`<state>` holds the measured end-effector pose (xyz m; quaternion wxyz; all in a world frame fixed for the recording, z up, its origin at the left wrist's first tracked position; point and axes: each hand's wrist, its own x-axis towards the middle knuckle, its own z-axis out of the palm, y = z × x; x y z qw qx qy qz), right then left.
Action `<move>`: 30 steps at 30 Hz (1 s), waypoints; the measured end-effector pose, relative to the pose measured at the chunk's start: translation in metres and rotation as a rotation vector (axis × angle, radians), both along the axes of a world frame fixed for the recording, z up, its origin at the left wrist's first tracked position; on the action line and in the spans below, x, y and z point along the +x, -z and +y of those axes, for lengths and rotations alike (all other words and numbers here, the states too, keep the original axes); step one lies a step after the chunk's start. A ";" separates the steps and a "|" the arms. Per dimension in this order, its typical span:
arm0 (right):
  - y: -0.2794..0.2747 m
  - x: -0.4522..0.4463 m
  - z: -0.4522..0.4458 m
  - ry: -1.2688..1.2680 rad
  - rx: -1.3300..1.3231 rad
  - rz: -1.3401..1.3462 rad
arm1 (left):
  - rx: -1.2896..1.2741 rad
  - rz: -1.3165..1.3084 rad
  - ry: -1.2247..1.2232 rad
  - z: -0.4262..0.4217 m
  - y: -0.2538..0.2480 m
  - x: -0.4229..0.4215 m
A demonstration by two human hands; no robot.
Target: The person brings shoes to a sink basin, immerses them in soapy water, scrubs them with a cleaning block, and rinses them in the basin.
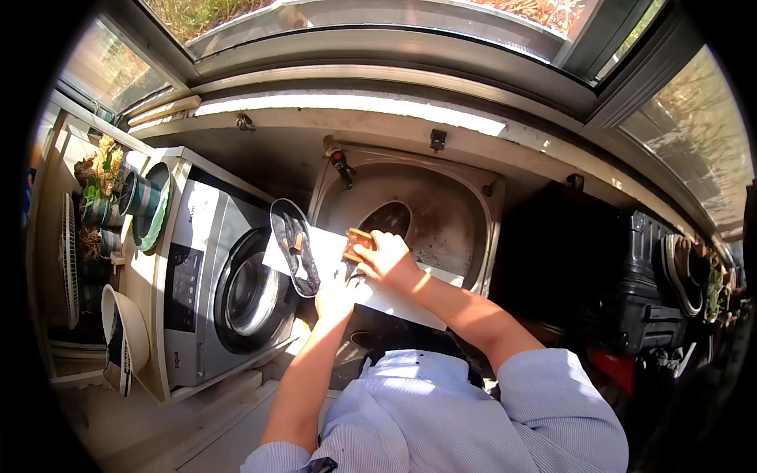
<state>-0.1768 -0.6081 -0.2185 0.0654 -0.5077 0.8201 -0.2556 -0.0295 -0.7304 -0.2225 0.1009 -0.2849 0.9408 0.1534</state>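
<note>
My right hand (386,258) is closed round a small brown block or brush (359,243), at the front left of the sink (493,229). Just left of it, my left hand (335,296) is low by a white surface; its fingers are too bright and small to make out. Beside that hand a dark shoe (293,240) with a pale edge lies on the white board (402,304), its opening facing up. A second dark shoe (388,218) rests in the sink, partly hidden behind my right hand.
A tap (341,167) rises at the sink's back left corner. The washing machine (197,276) stands on the left, with potted plants (140,195) and a white bowl (134,331) beyond. Right are a black suitcase (650,284) and another shoe (680,272). Windows run behind.
</note>
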 end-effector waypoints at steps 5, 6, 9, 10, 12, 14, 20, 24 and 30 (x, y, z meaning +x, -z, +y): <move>0.017 -0.065 0.035 0.404 -0.020 0.033 | 0.049 -0.001 -0.006 -0.002 -0.016 -0.004; 0.017 -0.081 0.043 0.569 0.012 -0.142 | 0.046 -0.002 -0.008 0.000 -0.021 -0.003; 0.046 -0.106 0.078 0.674 0.002 -0.052 | 0.392 0.324 -0.123 0.006 -0.046 -0.009; 0.047 -0.104 0.087 0.671 0.022 0.060 | 0.387 0.324 -0.121 0.003 -0.041 -0.011; 0.042 -0.099 0.088 0.664 0.038 0.171 | 0.507 0.296 -0.232 -0.005 -0.022 -0.018; 0.018 -0.085 0.072 0.492 0.043 -0.379 | 0.791 0.339 -0.436 0.009 -0.015 -0.032; -0.036 -0.072 0.045 0.362 0.001 -1.408 | 1.499 0.316 -0.605 0.051 0.000 -0.065; 0.029 -0.089 0.051 0.392 -0.179 -0.767 | 0.550 0.035 -0.041 0.046 -0.030 -0.062; 0.061 -0.115 0.047 0.275 0.366 -0.272 | 0.235 -0.362 0.062 0.031 -0.051 -0.044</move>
